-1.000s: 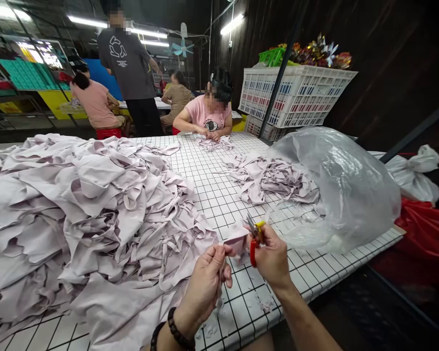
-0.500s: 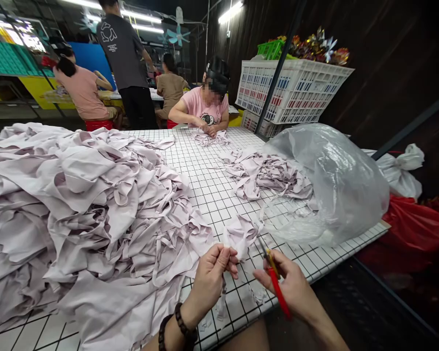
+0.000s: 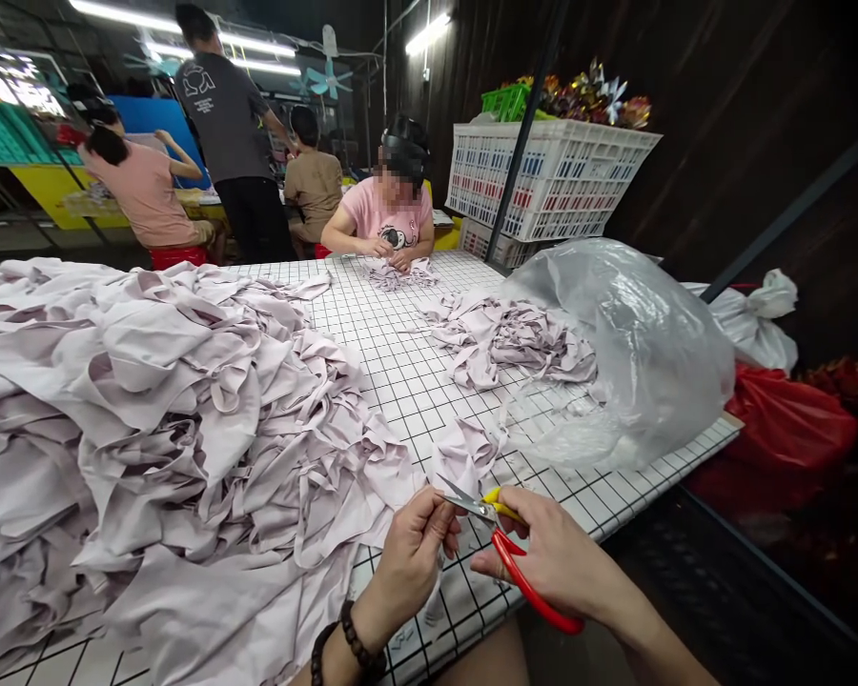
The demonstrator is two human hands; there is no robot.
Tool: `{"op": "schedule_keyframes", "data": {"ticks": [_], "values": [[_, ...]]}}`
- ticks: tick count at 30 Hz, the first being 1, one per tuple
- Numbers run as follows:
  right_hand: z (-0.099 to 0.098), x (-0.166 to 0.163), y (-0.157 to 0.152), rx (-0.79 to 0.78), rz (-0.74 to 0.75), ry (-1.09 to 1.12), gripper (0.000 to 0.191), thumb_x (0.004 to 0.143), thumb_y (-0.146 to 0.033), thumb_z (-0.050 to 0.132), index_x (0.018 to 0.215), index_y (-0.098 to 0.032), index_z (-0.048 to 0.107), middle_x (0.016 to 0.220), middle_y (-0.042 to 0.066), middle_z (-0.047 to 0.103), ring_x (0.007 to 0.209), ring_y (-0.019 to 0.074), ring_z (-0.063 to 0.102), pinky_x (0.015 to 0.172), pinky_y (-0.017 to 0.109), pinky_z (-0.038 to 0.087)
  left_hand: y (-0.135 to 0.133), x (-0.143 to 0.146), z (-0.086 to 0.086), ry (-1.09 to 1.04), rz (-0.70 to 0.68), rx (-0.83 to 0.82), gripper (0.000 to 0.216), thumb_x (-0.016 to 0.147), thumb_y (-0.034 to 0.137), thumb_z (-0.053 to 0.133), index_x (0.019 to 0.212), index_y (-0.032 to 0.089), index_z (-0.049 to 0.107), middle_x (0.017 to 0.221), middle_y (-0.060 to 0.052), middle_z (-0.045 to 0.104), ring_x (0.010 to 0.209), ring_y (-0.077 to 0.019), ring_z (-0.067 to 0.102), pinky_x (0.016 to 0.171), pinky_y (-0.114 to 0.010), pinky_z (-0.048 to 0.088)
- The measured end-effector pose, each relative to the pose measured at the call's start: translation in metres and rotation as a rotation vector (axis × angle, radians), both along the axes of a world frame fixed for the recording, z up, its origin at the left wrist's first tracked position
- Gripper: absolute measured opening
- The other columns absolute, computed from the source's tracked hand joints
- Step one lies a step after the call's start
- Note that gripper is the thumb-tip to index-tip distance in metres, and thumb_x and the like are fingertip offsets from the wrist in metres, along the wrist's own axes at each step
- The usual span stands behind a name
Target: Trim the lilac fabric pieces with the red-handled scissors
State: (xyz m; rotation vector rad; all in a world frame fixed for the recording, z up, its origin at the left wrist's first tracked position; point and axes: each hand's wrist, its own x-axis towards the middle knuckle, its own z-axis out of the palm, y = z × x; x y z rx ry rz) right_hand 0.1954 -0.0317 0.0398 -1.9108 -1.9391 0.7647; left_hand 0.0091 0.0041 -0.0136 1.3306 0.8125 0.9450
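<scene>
My left hand (image 3: pixel 418 534) is closed in a pinch on a small piece of pale lilac fabric (image 3: pixel 461 453), part of which lies on the table beyond the fingers. In my right hand (image 3: pixel 543 548) are scissors (image 3: pixel 490 512) with one red and one yellow handle. Their blades are parted and point left, with the tips right at my left fingertips. Whether the blades touch the fabric is hard to make out. A large heap of the same lilac fabric (image 3: pixel 186 410) lies to the left of my hands.
The white table (image 3: pixel 393 367) has a black grid. A smaller fabric pile (image 3: pixel 515 338) and a clear plastic bag (image 3: pixel 636 362) lie to the right. Across the table a person (image 3: pixel 393 205) handles fabric. White crates (image 3: pixel 543 176) stand behind the bag; a red bag (image 3: pixel 786 419) sits beyond the edge.
My right hand has turned the scissors so the blades reach left to my left fingertips; before, they pointed up and away. The whole view has shifted slightly.
</scene>
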Motion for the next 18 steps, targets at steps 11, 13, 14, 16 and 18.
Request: {"op": "schedule_keyframes", "data": {"ticks": [11,13,14,16,18], "values": [[-0.0007,-0.0018,-0.0015,-0.004,0.027,-0.009,0.044,0.065,-0.058,0.074,0.076,-0.023,0.049,0.075,-0.003,0.058,0.068,0.0157,0.051,0.059,0.025,0.036,-0.0001,0.0000,-0.0059,0.001,-0.037,0.026,0.025,0.095,0.035,0.045,0.084,0.017,0.057,0.069,0.001,0.052,0.057,-0.0092,0.049,0.058,-0.021,0.041],[-0.0007,-0.0032,-0.0011,0.006,0.023,-0.025,0.046,0.065,-0.060,0.073,0.075,-0.023,0.048,0.074,-0.003,0.058,0.067,0.0156,0.051,0.059,0.025,0.036,-0.0012,-0.0005,-0.0062,0.012,-0.041,0.030,0.025,0.095,0.035,0.045,0.084,0.016,0.057,0.068,0.001,0.051,0.057,-0.0093,0.048,0.057,-0.021,0.040],[-0.0001,-0.0036,-0.0011,0.008,0.022,-0.032,0.046,0.065,-0.060,0.073,0.075,-0.023,0.048,0.074,-0.003,0.057,0.066,0.0155,0.051,0.058,0.025,0.035,-0.0015,-0.0008,-0.0066,0.016,-0.045,0.033,0.025,0.096,0.035,0.045,0.084,0.016,0.057,0.067,0.001,0.051,0.057,-0.0093,0.048,0.057,-0.021,0.040],[0.0017,-0.0039,-0.0017,0.007,0.027,-0.043,0.045,0.066,-0.060,0.072,0.075,-0.023,0.048,0.072,-0.004,0.057,0.065,0.0150,0.050,0.057,0.025,0.034,-0.0016,-0.0014,-0.0078,0.016,-0.058,0.045,0.026,0.096,0.035,0.044,0.085,0.016,0.057,0.066,0.001,0.050,0.057,-0.0093,0.047,0.057,-0.021,0.039],[0.0032,-0.0041,-0.0026,0.006,0.030,-0.054,0.044,0.067,-0.060,0.071,0.075,-0.023,0.049,0.070,-0.004,0.056,0.064,0.0146,0.049,0.057,0.025,0.033,-0.0009,-0.0018,-0.0095,0.015,-0.070,0.055,0.026,0.096,0.036,0.044,0.085,0.016,0.056,0.064,0.002,0.050,0.057,-0.0093,0.046,0.058,-0.021,0.039]]}}
